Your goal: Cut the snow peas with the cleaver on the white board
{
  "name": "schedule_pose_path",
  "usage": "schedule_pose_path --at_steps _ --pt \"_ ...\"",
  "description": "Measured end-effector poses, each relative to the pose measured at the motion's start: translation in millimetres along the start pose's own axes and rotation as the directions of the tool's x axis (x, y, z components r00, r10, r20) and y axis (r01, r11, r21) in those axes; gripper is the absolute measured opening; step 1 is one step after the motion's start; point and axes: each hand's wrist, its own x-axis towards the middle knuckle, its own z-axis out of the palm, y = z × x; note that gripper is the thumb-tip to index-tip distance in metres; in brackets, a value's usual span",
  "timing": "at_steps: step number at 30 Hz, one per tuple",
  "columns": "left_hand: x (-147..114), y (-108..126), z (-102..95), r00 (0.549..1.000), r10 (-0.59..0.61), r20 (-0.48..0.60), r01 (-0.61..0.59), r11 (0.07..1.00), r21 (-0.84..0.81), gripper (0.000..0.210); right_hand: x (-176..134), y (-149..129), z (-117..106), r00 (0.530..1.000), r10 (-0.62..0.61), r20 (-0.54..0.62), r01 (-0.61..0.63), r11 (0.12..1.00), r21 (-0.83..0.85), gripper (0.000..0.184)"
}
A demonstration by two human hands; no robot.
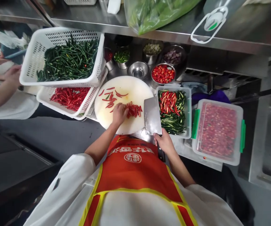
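Head view: cleaver (152, 115) beside cut red chillies (134, 110) on the round chopping board (128, 86).
The right hand (164, 142) has fingers clamped round the handle (160, 153); the left hand (120, 113) curls its fingers against the chillies, pinch unclear. A hasty stroke could nick extended fingertips.

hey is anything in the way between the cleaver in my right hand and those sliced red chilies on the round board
Nothing visible is: only a narrow bare strip of the round board shows between the cleaver in your right hand and the sliced red chilies. Your left hand is at their left end.
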Motion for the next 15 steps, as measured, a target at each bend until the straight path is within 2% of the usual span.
schedule_pose_path --at_steps 4,6,8,11,15 --pt "7.5 34.9 31.2 0.995 -0.059 0.078 0.054 0.996 0.070 0.059 6.1 9.5 5.6 1.000 -0.021 -0.004 0.021 0.999 -0.046 0.023" --pt "7.5 45.1 42.6 0.991 -0.079 0.108 0.068 0.992 0.102 0.060 11.3 11.4 11.5 0.999 -0.032 0.009 0.032 0.998 -0.058 0.019" --pt "4.8 49.0 49.8 0.993 -0.047 0.111 0.038 0.996 0.083 0.057 17.5 11.2 20.4 0.998 -0.040 0.054 0.043 0.998 -0.054 0.017" --pt "-0.5 45.9 53.9 1.000 0.005 0.031 -0.003 0.998 -0.057 0.050 24.9 7.0 37.0 0.985 -0.035 0.171 0.045 0.998 -0.053 0.013" --pt "-2.2 43.2 54.8 0.995 -0.056 -0.086 0.033 0.970 -0.242 0.041 23.9 -0.6 49.8 0.968 -0.052 0.245 0.070 0.995 -0.068 0.010"
